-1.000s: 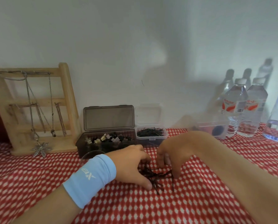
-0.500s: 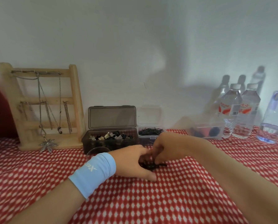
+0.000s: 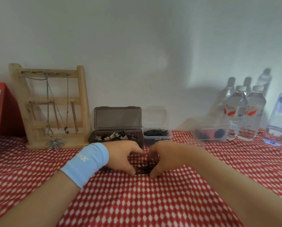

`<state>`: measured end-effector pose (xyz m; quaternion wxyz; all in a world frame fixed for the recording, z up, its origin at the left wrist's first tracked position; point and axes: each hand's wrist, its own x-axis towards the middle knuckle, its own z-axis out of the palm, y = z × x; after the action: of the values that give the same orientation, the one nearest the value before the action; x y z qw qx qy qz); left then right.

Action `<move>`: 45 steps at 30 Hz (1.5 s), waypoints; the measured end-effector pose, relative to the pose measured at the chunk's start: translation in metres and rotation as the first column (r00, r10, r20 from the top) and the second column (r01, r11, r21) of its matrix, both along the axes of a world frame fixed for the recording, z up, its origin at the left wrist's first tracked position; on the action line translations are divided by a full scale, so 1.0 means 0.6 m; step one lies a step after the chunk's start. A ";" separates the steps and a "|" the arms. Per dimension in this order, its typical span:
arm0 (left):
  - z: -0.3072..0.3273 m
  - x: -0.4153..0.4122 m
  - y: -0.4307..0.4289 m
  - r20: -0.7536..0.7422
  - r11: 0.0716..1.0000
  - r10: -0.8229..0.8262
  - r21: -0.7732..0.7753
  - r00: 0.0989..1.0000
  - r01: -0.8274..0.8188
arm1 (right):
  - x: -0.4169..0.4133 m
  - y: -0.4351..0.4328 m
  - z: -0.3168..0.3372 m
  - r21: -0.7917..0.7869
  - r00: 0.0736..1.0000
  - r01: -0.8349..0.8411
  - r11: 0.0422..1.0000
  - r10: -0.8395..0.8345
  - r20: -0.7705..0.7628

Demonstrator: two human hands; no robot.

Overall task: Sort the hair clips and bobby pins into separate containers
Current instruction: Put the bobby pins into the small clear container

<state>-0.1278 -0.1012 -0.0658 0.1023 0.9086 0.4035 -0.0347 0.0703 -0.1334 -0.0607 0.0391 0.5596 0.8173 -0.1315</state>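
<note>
At frame centre, bobby pins [image 3: 143,169] lie left-to-right on the table [image 3: 137,202], with the left hand [image 3: 122,154] and right hand [image 3: 161,154] both curled round them. Their clear box [image 3: 158,137] stands just above, nearer the right hand.

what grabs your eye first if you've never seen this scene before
The two hands meeting at the centre: the left hand, in a light blue wristband, and the right hand curl around a pile of black bobby pins on the red-and-white checked tablecloth. Behind them, against the wall, stand an open dark box of hair clips and a clear box of bobby pins, with a wooden necklace stand to the left.
</note>
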 end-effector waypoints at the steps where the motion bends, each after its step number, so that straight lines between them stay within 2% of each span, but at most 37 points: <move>1: -0.006 0.003 0.000 -0.030 1.000 -0.017 0.017 0.999 0.018 | 0.001 0.001 0.002 0.002 0.999 -0.014 1.000 0.014 -0.034; 5: -0.019 0.017 0.003 0.057 0.998 -0.023 0.060 0.998 0.019 | 0.005 0.013 0.000 0.033 0.994 -0.065 0.997 0.068 -0.087; 10: -0.025 0.021 0.004 0.147 0.999 -0.011 0.053 0.989 0.003 | 0.010 0.018 -0.002 0.081 0.986 -0.053 0.995 0.065 -0.153; 13: -0.016 0.019 0.000 0.131 1.000 0.000 0.004 0.991 -0.001 | 0.029 0.011 0.009 0.031 0.995 0.030 0.999 -0.027 -0.097; 15: -0.014 0.020 -0.004 0.071 0.999 -0.010 -0.032 0.997 0.012 | 0.040 0.005 0.016 -0.015 0.995 0.097 0.995 -0.097 -0.018; 17: -0.018 0.024 -0.007 0.008 0.999 -0.036 -0.012 0.999 0.036 | 0.044 0.003 0.017 -0.014 0.995 0.099 0.995 -0.099 -0.011; 24: -0.035 0.027 -0.001 0.158 0.998 -0.032 0.053 0.987 0.024 | 0.024 0.004 0.007 0.123 0.998 0.045 0.991 -0.040 -0.048; 29: -0.037 0.029 0.003 0.159 0.998 -0.027 0.065 0.987 0.016 | 0.020 0.000 0.013 0.253 0.997 0.054 0.966 -0.039 -0.061; 31: -0.035 0.027 0.004 0.152 0.999 -0.021 0.051 0.988 0.014 | 0.013 -0.003 0.012 0.202 0.999 -0.005 0.979 0.011 -0.032; 33: -0.031 0.025 0.002 0.127 1.000 0.005 0.020 0.992 -0.008 | 0.007 -0.006 0.007 0.086 0.998 -0.069 0.994 0.070 -0.006; 35: -0.026 0.021 0.001 0.051 0.999 0.031 0.042 0.998 -0.033 | 0.003 -0.004 0.001 0.031 0.996 -0.085 0.996 0.084 0.038; 39: -0.018 0.018 0.003 -0.026 0.996 0.015 0.091 1.000 -0.013 | 0.002 0.003 -0.006 0.039 0.999 -0.045 0.998 0.045 0.003; 45: -0.028 0.021 0.008 0.079 0.993 0.027 0.114 0.996 -0.036 | 0.001 0.009 -0.007 0.061 0.997 -0.071 0.996 0.071 0.007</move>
<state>-0.1151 -0.0964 -0.0823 0.0658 0.9071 0.4150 0.0255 0.0706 -0.1280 -0.0651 0.0284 0.5315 0.8402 -0.1035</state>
